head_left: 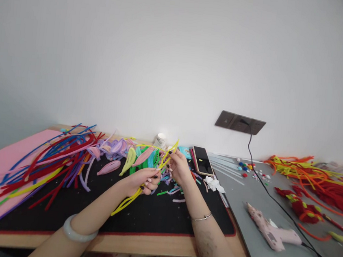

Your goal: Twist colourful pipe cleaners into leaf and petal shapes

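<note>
Several yellow pipe cleaners (127, 204) run through my left hand (145, 181), whose fingers are closed around them. Their lower ends hang out below that hand, toward the front of the black mat. My right hand (179, 168) pinches the same yellow strands higher up, a little to the right. Between the two hands the strands look crossed or twisted, and one end sticks out to the left at the top. Just behind my hands lie petal-like loops of pipe cleaner: a pale yellow one (128, 161), a pink one (109, 167) and green ones (155, 157).
Loose multicoloured pipe cleaners (54, 161) spread across the left. A phone (202, 161), crumpled tissue (214, 185) and glue sticks (225, 167) lie to the right. On the grey surface rests a pink glue gun (271, 231), its cord (271, 196) running to the wall socket (240, 122).
</note>
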A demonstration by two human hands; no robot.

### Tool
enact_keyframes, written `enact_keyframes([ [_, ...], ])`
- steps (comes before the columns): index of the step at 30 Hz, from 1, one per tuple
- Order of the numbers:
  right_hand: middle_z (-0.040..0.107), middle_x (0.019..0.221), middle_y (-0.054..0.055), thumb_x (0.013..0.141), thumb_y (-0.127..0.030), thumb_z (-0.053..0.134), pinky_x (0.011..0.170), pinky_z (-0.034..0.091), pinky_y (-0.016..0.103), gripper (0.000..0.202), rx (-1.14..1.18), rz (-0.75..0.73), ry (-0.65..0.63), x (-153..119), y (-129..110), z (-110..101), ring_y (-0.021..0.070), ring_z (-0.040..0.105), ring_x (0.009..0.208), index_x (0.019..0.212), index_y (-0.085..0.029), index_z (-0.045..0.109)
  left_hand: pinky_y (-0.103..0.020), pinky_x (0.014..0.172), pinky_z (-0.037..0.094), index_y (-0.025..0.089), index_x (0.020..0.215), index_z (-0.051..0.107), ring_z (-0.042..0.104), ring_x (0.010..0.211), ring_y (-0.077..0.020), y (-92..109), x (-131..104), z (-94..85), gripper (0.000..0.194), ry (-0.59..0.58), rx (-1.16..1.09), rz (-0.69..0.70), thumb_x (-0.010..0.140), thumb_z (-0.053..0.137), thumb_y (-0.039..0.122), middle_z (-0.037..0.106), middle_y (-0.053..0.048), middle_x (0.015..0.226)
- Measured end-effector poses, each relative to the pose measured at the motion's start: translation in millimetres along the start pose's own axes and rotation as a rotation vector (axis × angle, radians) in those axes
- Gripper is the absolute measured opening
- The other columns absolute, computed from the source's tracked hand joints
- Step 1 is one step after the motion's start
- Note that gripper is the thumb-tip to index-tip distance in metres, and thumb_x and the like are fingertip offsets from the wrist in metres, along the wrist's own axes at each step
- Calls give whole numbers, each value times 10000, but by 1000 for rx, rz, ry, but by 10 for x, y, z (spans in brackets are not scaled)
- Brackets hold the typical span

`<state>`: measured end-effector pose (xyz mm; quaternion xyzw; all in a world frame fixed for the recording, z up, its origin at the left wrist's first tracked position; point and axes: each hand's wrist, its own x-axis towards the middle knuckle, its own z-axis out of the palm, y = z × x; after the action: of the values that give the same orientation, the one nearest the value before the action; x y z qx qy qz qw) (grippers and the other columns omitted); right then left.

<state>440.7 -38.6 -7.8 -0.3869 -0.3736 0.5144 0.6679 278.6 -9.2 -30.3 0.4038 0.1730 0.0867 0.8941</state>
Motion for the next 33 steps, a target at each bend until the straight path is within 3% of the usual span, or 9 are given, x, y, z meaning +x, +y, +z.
enact_keyframes([
  [4, 598, 675, -26, 689, -309, 653, 345, 278, 200, 195, 33, -20, 51, 14, -33, -25, 68, 409, 402, 759, -200, 508, -130, 376, 70, 182, 719, 396, 140, 397, -31, -6, 7, -3, 274, 11, 11, -21, 907, 503, 351, 231, 90, 536],
  [9, 622, 698, -5, 652, -350, 743, 373, 320, 196, 286, -6, -20, 22, 22, -2, -78, 70, 450, 440, 731, -188, 520, -131, 373, 68, 183, 731, 402, 149, 394, -34, -29, 26, -38, 270, 20, -1, -21, 921, 480, 359, 233, 89, 534],
  [16, 516, 512, -41, 609, -336, 800, 385, 303, 194, 310, -64, 36, -7, 24, 30, -107, 53, 379, 413, 629, -160, 545, -134, 378, 87, 178, 765, 442, 141, 390, -30, -41, 25, -16, 258, 51, 37, -36, 912, 497, 382, 234, 95, 533],
  [22, 607, 585, -3, 627, -332, 789, 372, 281, 181, 279, -79, 117, -99, 27, 70, -119, 53, 404, 419, 692, -144, 594, -133, 383, 74, 176, 764, 435, 146, 391, -27, -32, 24, 0, 259, 71, 45, -35, 918, 484, 378, 239, 94, 535],
  [25, 650, 637, 12, 628, -343, 789, 371, 292, 175, 301, -78, 109, -95, 27, 69, -117, 54, 419, 420, 727, -154, 578, -139, 381, 72, 184, 751, 415, 144, 388, -28, -31, 26, 6, 271, 76, 54, -38, 918, 480, 387, 242, 93, 536],
  [30, 663, 689, 3, 669, -395, 756, 365, 248, 182, 388, -107, 68, -131, 23, 33, -93, 55, 393, 408, 952, -170, 616, -148, 384, 51, 191, 741, 405, 113, 385, -28, -33, 20, 27, 284, 73, 100, -63, 907, 491, 405, 226, 98, 525],
  [33, 638, 649, -1, 718, -446, 703, 362, 210, 199, 344, -134, 23, -131, 13, 17, -71, 51, 339, 391, 900, -159, 647, -151, 392, 48, 196, 742, 400, 112, 388, -30, -42, 20, 27, 283, 70, 131, -89, 903, 494, 409, 224, 98, 525],
])
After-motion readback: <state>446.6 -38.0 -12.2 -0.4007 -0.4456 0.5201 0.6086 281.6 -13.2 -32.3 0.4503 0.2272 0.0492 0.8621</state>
